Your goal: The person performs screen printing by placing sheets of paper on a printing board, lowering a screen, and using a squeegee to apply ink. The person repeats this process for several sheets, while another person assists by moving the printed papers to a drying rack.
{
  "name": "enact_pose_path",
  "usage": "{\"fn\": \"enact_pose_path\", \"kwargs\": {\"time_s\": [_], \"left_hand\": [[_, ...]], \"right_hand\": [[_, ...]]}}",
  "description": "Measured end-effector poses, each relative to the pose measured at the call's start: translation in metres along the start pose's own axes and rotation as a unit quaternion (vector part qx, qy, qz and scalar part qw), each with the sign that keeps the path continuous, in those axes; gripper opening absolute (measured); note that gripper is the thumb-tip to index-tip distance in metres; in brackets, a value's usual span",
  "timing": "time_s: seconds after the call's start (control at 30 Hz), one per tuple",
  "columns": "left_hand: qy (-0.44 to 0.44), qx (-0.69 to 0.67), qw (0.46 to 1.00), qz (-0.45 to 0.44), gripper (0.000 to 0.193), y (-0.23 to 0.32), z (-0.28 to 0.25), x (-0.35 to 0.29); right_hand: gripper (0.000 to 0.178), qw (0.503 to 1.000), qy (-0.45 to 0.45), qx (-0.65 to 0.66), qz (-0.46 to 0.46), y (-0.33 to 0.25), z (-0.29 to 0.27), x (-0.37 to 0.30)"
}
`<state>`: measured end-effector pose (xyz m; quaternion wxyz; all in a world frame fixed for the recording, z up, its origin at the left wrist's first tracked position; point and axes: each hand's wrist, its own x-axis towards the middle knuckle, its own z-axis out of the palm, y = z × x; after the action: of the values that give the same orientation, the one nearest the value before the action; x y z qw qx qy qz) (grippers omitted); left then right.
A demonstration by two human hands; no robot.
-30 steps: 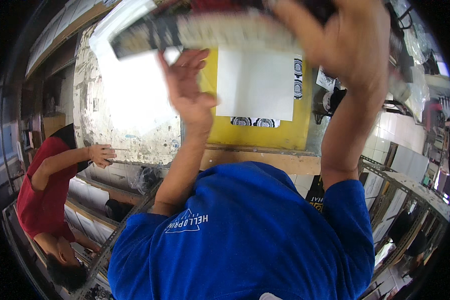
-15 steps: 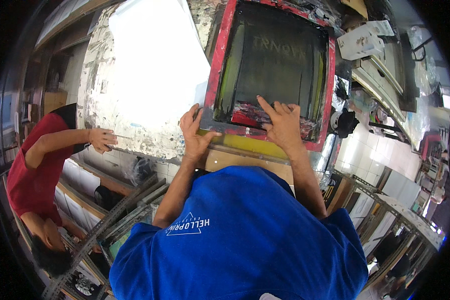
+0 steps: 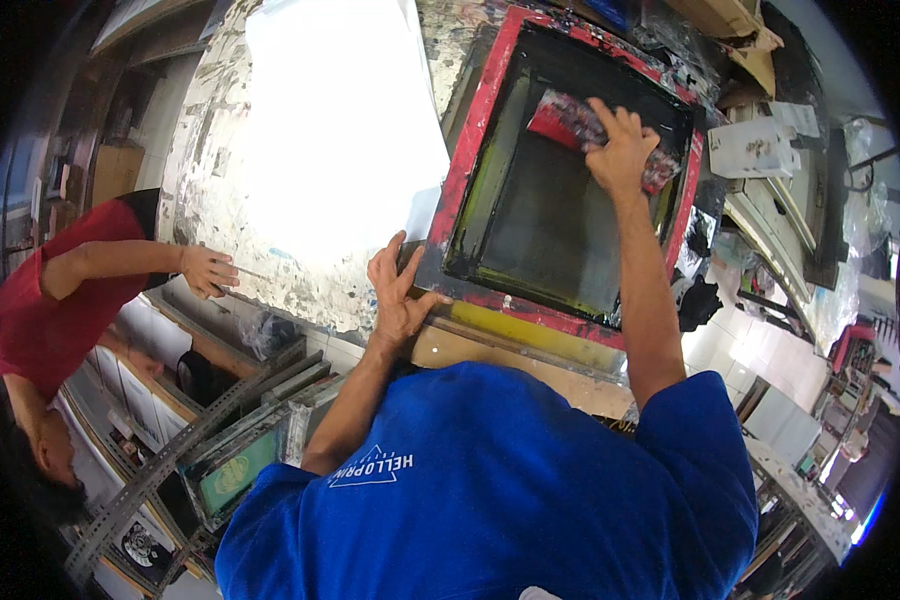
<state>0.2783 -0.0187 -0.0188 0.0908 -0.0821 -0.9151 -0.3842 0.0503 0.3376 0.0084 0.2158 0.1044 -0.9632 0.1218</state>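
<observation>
A screen-printing frame [image 3: 477, 150] with red, ink-smeared edges lies before me, its dark mesh [image 3: 550, 230] coated in black ink. Near the far end of the mesh, my right hand [image 3: 622, 155] is closed on a squeegee [image 3: 562, 120], a wide red bar smeared with ink; its grip is partly covered by my fingers. My left hand [image 3: 400, 300] is spread at the frame's near left corner, with the thumb against the edge and the fingers beside the white sheets [image 3: 340, 120]. Below the near edge shows a yellow strip [image 3: 500, 325].
White sheets cover much of the stained table [image 3: 205, 190]. At left, another person in a red shirt [image 3: 70, 270] has a hand [image 3: 208, 270] at the table's edge. A white container [image 3: 755, 150] stands right of the frame. Metal racking [image 3: 185, 440] is at lower left.
My right hand has moved the squeegee from the near end of the mesh to the far end. My left hand stays at the frame's corner. The view has shifted slightly.
</observation>
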Motion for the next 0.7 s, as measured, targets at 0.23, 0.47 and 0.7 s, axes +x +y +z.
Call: {"fn": "enact_pose_path", "kwargs": {"time_s": [0.23, 0.47, 0.7], "left_hand": [[-0.003, -0.008, 1.0, -0.003, 0.089, 0.002, -0.003, 0.0], [-0.004, -0.026, 1.0, 0.0, 0.09, 0.001, -0.004, -0.002], [0.011, -0.073, 0.997, -0.036, 0.093, 0.003, -0.001, -0.008]], "right_hand": [[0.072, 0.999, 0.008, -0.007, -0.032, 0.051, 0.034, 0.078], [0.054, 0.993, 0.042, 0.033, -0.109, 0.073, 0.032, 0.124], [0.059, 0.97, -0.053, 0.186, 0.144, 0.072, -0.013, 0.113]]}}
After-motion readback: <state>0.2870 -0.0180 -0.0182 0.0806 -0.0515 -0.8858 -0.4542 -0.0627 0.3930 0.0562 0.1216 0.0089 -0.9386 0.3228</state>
